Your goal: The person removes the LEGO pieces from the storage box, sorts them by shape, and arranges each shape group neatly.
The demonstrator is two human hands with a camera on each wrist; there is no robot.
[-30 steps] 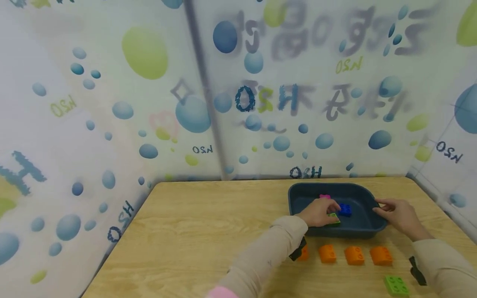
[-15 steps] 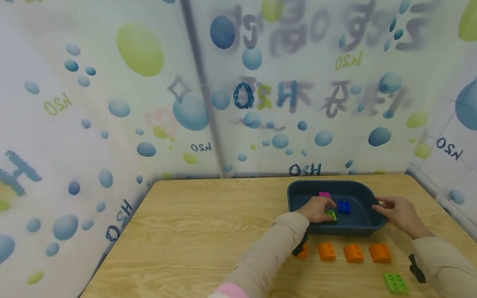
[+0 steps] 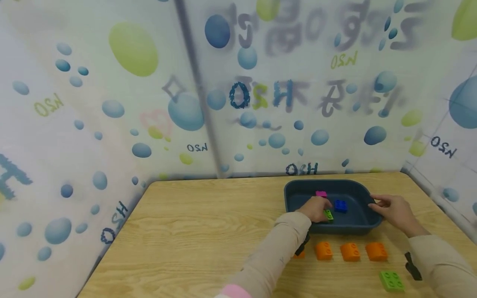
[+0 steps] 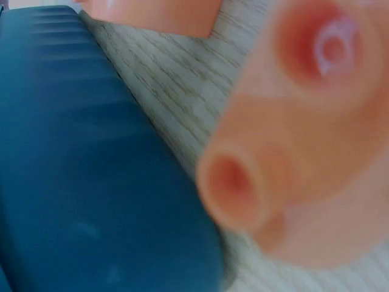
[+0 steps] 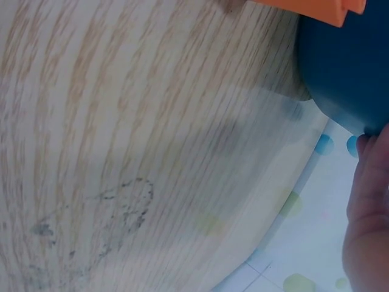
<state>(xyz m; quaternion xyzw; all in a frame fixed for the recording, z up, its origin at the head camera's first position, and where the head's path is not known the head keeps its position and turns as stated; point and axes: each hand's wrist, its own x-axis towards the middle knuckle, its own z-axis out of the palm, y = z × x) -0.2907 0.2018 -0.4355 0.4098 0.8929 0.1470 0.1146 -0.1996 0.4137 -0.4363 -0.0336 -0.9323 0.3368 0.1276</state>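
Observation:
In the head view a dark blue plastic basin (image 3: pixel 357 225) stands on the table at the back right. My left hand (image 3: pixel 314 209) reaches over its near left side and pinches a light green toy brick (image 3: pixel 328 215), partly covered by the fingers, low inside the basin. A blue toy brick (image 3: pixel 340 206) and a pink one (image 3: pixel 321 193) lie on the basin floor beyond that hand. On the other side, my right hand (image 3: pixel 395 211) grips the basin's right rim between thumb and fingers. The right wrist view shows part of this hand (image 5: pixel 369 207) against the basin wall (image 5: pixel 346 73).
A row of orange toy bricks (image 3: pixel 350 252) lies before the basin, the leftmost (image 3: pixel 299 254) mostly hidden under the left wrist. Another green brick (image 3: pixel 391 281) sits nearer, by the right sleeve. The wooden table (image 3: pixel 201 231) meets patterned wall sheets at the back and sides.
The whole head view has shifted slightly left. Within the basin my left hand and the green brick have edged a little left; my right hand keeps its hold on the rim.

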